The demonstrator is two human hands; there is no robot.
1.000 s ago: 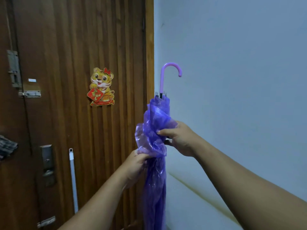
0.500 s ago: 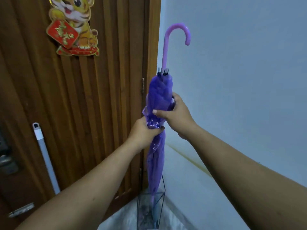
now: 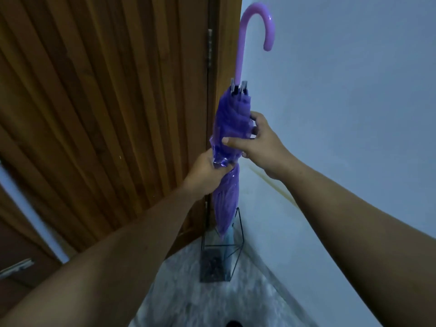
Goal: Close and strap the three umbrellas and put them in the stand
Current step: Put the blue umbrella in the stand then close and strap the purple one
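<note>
Purple plastic, thin and glossy: umbrella [image 3: 230, 128] held upright, hooked handle [image 3: 258, 22] on top, tip pointing down over the stand [image 3: 220, 253]. Canopy gathered into crinkled pleats, rib ends bunched just under the smooth pale-lilac crook. Left hand [image 3: 204, 171] clenched around the middle of the folds, fingers closed tight on the film, probably to keep the pleats from springing loose. Right hand [image 3: 256, 142] curled against the upper canopy, thumb pressed across the front and fingers wrapped behind, seemingly working the strap round; strap itself too small to make out, fastened or not cannot be told. Lower end hanging just above or inside the stand's rim, hard to tell which. Stand a thin black wire frame, angular, with something pale blue already inside. Ribbed wooden door [image 3: 106, 114] to the left, flat pale wall [image 3: 354, 114] to the right, speckled floor [image 3: 200, 303] below.
</note>
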